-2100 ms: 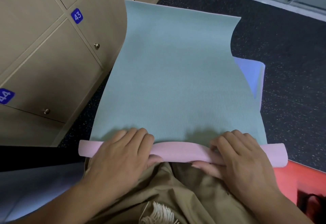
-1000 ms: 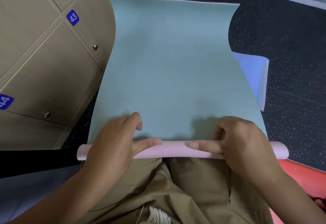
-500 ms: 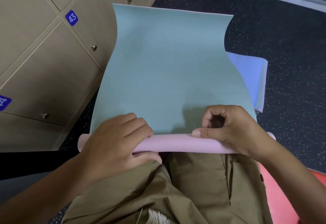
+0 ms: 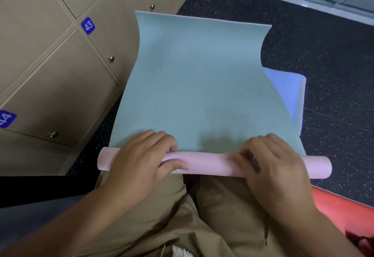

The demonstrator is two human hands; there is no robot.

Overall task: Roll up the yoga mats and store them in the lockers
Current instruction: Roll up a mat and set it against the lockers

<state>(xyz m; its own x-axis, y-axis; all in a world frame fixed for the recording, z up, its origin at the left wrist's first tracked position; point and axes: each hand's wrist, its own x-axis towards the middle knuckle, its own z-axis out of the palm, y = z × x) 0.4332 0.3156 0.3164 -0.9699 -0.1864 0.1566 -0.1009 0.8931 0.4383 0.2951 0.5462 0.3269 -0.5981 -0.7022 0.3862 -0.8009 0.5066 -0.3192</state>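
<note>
**Two hands on one mat roll**

Two hands sit on one yoga mat (image 4: 198,87). It is green on top and pink underneath. Its near end is wound into one pink roll (image 4: 210,163), which lies across the person's lap, just above the tan trousers (image 4: 222,216). The rest of the green mat lies flat on the dark speckled floor (image 4: 323,54), stretching away from the person.

The left hand (image 4: 141,165) is curled over the roll near its left end. Its fingers bend over the top and its thumb lies along the pink side, so it grips the roll. The right hand (image 4: 271,167) lies on the roll near its right end. Its fingers are bent onto the pink part, but they are blurry, so I cannot tell if it grips or only presses.

One more mat, a blue one (image 4: 289,93), peeks out from under the green mat on the right side. One red thing (image 4: 344,212) lies at the bottom right.

Tan lockers (image 4: 60,74) stand on the left, close beside the green mat. Two blue number tags show well, 43 (image 4: 88,26) and 44 (image 4: 6,119). Three small round knobs (image 4: 111,57) can be seen on the doors.
</note>
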